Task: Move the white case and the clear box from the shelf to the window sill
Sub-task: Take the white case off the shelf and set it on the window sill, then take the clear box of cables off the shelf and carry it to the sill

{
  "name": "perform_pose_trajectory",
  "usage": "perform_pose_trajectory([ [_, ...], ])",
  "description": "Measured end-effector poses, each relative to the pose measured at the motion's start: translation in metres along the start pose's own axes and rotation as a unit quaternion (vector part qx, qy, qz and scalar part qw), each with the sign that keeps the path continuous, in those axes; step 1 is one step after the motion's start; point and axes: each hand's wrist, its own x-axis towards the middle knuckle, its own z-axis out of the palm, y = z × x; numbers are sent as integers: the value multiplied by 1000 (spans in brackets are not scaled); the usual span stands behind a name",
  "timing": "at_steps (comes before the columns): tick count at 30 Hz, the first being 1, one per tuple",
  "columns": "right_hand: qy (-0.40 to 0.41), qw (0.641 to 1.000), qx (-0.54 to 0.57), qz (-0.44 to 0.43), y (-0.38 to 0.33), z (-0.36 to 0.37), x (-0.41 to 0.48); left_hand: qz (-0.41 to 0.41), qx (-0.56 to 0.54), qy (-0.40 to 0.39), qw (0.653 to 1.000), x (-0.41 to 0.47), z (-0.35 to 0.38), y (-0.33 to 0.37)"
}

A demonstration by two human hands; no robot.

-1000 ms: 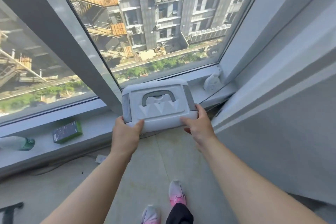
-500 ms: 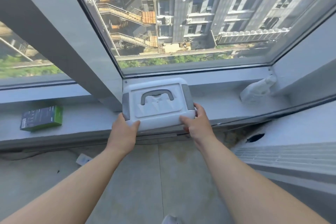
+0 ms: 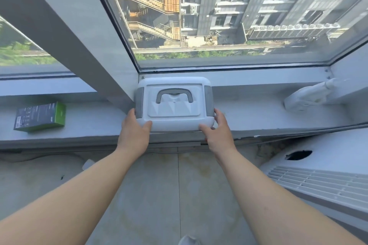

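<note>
The white case (image 3: 174,104) lies flat on the window sill (image 3: 249,109), with its grey handle (image 3: 174,94) facing up. Its far edge is close to the window frame, and its left side is just beside the thick grey post (image 3: 79,42) that slants up between the two panes. The left hand (image 3: 133,131) holds the near left corner, with the thumb on top of the case. The right hand (image 3: 216,130) holds the near right corner the same way. Both grips are closed on the case, one at each side, likely so it stays level and goes down softly. The case looks set on the sill, so this part of the job seems almost done, and the hands could let go soon. The clear box is not in view, so it would still need to be fetched. On the sill far to the left lies a green and dark box (image 3: 40,116), well apart from the case. Far to the right, in the corner, lies a white thing (image 3: 310,96) on its side; I cannot tell what it is. There is bare sill between the case and that white thing, so the clear box might fit there. Lower right there is a white vent with slats (image 3: 318,179). The floor (image 3: 159,185) below the sill is grey and stained. Nothing blocks the hands.
</note>
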Motion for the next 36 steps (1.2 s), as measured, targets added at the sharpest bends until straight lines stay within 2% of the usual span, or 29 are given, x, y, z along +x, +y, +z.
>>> perform_pose_trajectory([
  [2,47,998,-29,-6,-9,-1,-6,-20,-48,20,998,-9,-4,10],
  [5,97,995,20,-24,-35,0,-24,-6,-138,42,990,-25,-19,32],
  [9,75,986,150,-14,-81,0,-65,-68,-339,11,938,-49,-57,67],
  [11,68,975,214,10,-107,-10,-94,-78,-380,-38,921,-72,-78,87],
  [15,78,960,270,10,-152,-36,-158,-38,-380,-94,919,-131,-119,121],
  [19,132,937,321,-39,-189,-77,-245,22,-355,-136,925,-206,-166,162],
  [25,244,885,388,-84,-220,-144,-422,149,-289,-220,920,-367,-232,228],
  [30,331,838,421,-106,-216,-201,-561,258,-232,-303,887,-502,-249,257],
  [36,426,774,454,-113,-148,-257,-718,325,-159,-423,831,-663,-214,241],
])
